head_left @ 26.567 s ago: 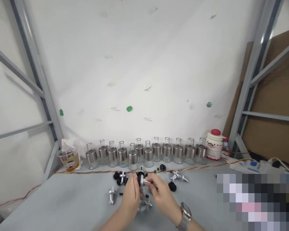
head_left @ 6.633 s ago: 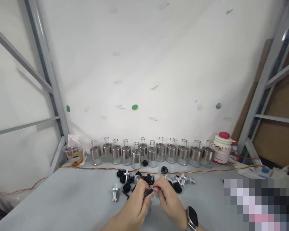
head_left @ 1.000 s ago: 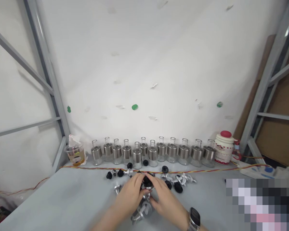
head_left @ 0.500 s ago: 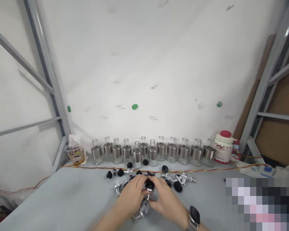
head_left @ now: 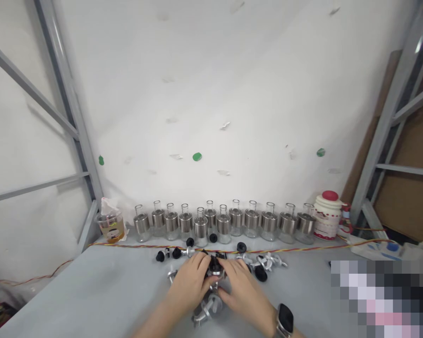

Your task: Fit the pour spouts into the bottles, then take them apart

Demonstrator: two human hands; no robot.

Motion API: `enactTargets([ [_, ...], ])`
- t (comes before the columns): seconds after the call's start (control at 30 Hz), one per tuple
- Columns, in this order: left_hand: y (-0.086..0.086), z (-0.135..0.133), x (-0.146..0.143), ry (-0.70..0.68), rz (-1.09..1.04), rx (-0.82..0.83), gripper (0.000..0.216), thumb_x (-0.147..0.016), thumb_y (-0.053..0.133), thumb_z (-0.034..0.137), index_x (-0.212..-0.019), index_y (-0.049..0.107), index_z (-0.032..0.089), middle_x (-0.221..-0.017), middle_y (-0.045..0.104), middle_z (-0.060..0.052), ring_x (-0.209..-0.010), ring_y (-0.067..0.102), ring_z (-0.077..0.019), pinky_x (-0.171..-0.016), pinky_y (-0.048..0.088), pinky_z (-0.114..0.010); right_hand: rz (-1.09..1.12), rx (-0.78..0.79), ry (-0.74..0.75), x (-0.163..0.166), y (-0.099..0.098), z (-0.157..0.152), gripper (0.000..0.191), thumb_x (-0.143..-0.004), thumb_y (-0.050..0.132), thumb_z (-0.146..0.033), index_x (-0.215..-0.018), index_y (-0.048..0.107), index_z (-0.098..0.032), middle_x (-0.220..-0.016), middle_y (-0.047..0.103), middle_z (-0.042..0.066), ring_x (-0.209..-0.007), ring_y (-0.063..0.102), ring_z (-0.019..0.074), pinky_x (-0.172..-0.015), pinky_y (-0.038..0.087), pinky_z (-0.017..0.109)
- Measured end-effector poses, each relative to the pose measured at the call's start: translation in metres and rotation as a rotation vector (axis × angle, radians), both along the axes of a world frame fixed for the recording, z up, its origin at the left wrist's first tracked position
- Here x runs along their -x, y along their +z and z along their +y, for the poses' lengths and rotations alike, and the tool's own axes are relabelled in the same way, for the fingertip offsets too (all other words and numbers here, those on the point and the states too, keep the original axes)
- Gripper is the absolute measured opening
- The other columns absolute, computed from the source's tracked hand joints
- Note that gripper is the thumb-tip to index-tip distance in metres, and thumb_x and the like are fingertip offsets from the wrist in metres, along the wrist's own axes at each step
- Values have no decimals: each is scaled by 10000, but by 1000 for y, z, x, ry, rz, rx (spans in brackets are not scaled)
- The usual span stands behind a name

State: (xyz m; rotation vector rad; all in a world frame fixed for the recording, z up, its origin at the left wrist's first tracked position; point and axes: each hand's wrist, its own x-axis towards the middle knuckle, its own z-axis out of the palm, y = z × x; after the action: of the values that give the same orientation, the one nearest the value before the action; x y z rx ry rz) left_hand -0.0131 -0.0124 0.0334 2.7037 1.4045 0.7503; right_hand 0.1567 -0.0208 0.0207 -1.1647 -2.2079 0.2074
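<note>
My left hand (head_left: pixel 193 278) and my right hand (head_left: pixel 245 288) meet over a pile of small parts on the grey table. Between their fingertips is a black-and-silver bottle top (head_left: pixel 215 267), partly hidden by the fingers. Both hands are curled around it from either side. Below it, between the wrists, lie silver and translucent spout pieces (head_left: pixel 208 307). Loose black caps (head_left: pixel 261 272) and silver winged pieces (head_left: pixel 264 260) are scattered right of my right hand. More black caps (head_left: pixel 176 253) lie beyond my left hand.
A row of glass bottles with metal sleeves (head_left: pixel 223 224) stands along the wall. A plastic cup (head_left: pixel 112 229) is at the left end, a cream jar with a red lid (head_left: pixel 327 217) at the right. A twisted red-yellow wire (head_left: pixel 148 246) crosses the table near a power strip (head_left: pixel 373 248).
The bottle top has shifted slightly left and up between the fingers. My left hand has turned a little, and its thumb now lies across the front of the part.
</note>
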Motion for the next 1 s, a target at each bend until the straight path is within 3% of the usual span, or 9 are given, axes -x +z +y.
enactTargets([
  [0.17, 4, -3, 1, -47, 43, -11, 296, -831, 441, 389, -1050, 480, 193, -1013, 549, -71, -926, 510, -224, -779, 443, -364, -89, -73, -6, 1, 3, -4, 203, -665, 556, -122, -854, 518, -184, -855, 566, 38, -840, 498, 223, -818, 343, 374],
  [0.4, 5, -5, -1, -104, 65, -27, 254, -866, 377, 365, -1001, 505, 191, -981, 556, -58, -905, 499, -201, -767, 444, -337, -38, -46, 14, -2, 4, -5, 200, -624, 579, -131, -782, 473, -193, -821, 523, 10, -825, 472, 196, -832, 331, 342],
  [0.67, 1, -5, -1, -106, 44, -24, 232, -873, 376, 336, -1005, 502, 192, -991, 561, -54, -916, 496, -196, -786, 439, -339, -35, 2, 66, -4, 5, -3, 148, -647, 567, -120, -695, 450, -197, -774, 512, -4, -784, 466, 177, -748, 370, 299],
  [0.77, -1, -3, -1, -74, 2, -31, 255, -863, 389, 360, -1016, 496, 186, -979, 562, -65, -901, 507, -205, -771, 445, -355, -55, -20, 78, -7, 7, 0, 144, -666, 544, -104, -771, 501, -194, -827, 539, 14, -831, 474, 196, -782, 370, 327],
  [1.0, -8, 4, -1, -5, -11, -64, 352, -842, 416, 395, -1125, 442, 186, -1052, 551, -83, -951, 520, -229, -783, 450, -377, -86, -29, 24, -7, 6, 0, 465, -666, 519, -106, -1125, 472, -160, -1047, 549, 80, -996, 463, 239, -911, 327, 395],
])
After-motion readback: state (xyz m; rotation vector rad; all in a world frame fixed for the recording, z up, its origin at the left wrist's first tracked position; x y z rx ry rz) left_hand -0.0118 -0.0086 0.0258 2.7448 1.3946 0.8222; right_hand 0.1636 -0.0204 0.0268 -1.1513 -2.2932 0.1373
